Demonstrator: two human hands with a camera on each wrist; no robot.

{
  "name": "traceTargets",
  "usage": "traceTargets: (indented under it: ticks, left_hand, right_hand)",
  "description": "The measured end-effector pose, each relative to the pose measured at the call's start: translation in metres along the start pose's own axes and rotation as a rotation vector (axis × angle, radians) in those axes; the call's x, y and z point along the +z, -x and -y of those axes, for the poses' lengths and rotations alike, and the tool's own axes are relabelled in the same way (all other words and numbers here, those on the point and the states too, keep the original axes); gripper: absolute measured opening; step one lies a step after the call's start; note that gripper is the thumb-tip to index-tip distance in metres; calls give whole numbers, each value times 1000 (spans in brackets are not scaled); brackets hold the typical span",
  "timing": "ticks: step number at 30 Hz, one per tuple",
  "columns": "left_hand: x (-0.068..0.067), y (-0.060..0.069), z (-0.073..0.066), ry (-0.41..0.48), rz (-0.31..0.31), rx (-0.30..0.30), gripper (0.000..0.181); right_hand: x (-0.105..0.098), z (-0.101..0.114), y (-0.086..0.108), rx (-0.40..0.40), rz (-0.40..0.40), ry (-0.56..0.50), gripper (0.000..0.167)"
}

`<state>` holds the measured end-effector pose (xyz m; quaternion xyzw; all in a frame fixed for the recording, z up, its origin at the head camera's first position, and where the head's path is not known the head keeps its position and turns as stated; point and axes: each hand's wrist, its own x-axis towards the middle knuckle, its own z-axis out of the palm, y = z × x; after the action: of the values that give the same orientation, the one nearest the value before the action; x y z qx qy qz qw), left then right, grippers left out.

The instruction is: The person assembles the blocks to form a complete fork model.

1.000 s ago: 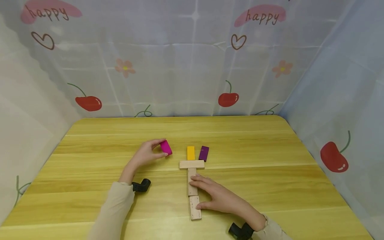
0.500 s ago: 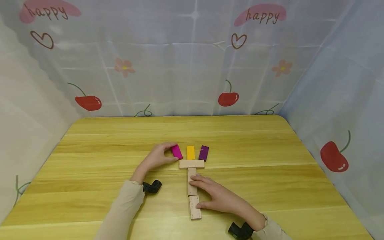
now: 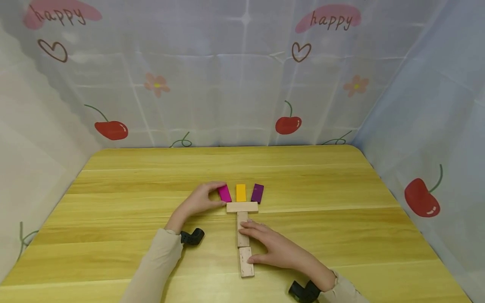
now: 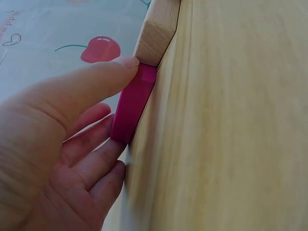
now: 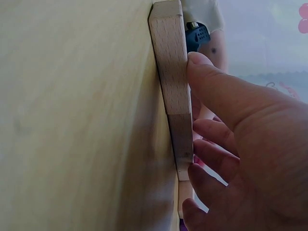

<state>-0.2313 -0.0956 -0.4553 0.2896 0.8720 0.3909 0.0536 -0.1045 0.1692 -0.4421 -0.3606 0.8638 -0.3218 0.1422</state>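
Note:
My left hand (image 3: 200, 199) pinches a magenta wooden block (image 3: 225, 193) between thumb and fingers. That block lies on the table, its near end against the left part of a plain wooden crosspiece block (image 3: 242, 207). In the left wrist view the magenta block (image 4: 134, 103) meets the corner of the plain block (image 4: 156, 36). My right hand (image 3: 278, 248) rests loosely on two plain blocks placed end to end, an upper block (image 3: 242, 240) and a lower block (image 3: 245, 269). In the right wrist view the thumb touches the nearest plain block (image 5: 169, 62).
A yellow block (image 3: 241, 192) and a tilted purple block (image 3: 257, 193) lie just beyond the crosspiece. The wooden table (image 3: 341, 202) is bounded at the back and sides by a printed curtain (image 3: 219, 92). Black wrist cameras (image 3: 192, 237) sit on both wrists.
My left hand has moved right with the magenta block and set it down against the crosspiece, left of the yellow block. The right hand has stayed in place.

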Motion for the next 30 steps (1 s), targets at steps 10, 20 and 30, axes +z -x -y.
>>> traceTargets:
  ticks: [10,20,30]
  left_hand:
    - [-6,4,2,16,10,-9,63]
    - [-4,5,2,34,26,-16,66]
    - [-9,7,-1,40,33,-50,65]
  right_hand:
    - [0,0,-2,-22,-5,14,67]
    - [-1,0,1,-12,7,0,68]
    - [-3,0,1,-13,9,-2,68]
